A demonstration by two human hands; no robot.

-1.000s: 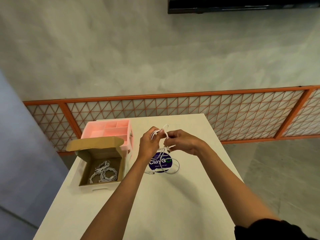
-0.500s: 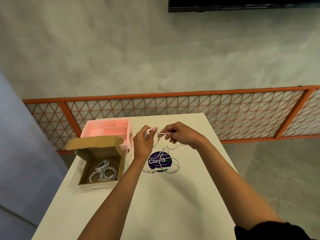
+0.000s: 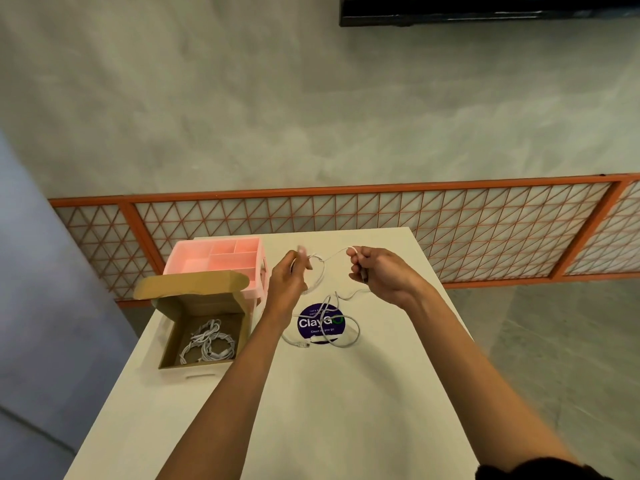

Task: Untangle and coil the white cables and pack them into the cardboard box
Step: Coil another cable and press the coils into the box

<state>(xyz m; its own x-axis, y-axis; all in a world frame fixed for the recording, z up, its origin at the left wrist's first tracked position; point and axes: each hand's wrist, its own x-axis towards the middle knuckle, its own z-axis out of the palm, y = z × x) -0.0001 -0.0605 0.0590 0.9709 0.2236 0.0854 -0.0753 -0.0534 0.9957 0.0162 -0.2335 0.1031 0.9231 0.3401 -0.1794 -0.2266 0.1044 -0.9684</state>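
A thin white cable [image 3: 323, 271] runs between my two hands above the white table [image 3: 311, 410]. My left hand [image 3: 289, 277] pinches one part of it. My right hand [image 3: 379, 273] grips another part, about a hand's width to the right. The rest of the cable hangs down and lies in loose loops [image 3: 341, 336] on a round purple sticker [image 3: 320, 323]. An open cardboard box [image 3: 173, 344] sits at the table's left, flap raised, with coiled white cables [image 3: 207, 346] inside.
A pink compartment tray [image 3: 221, 258] stands behind the box, close to my left hand. An orange lattice railing [image 3: 450, 230] runs behind the table's far edge. The table's left and right edges drop to the floor.
My hands have pulled apart, the left going left and the right going right, drawing the cable out between them. More of it has lifted off the table.
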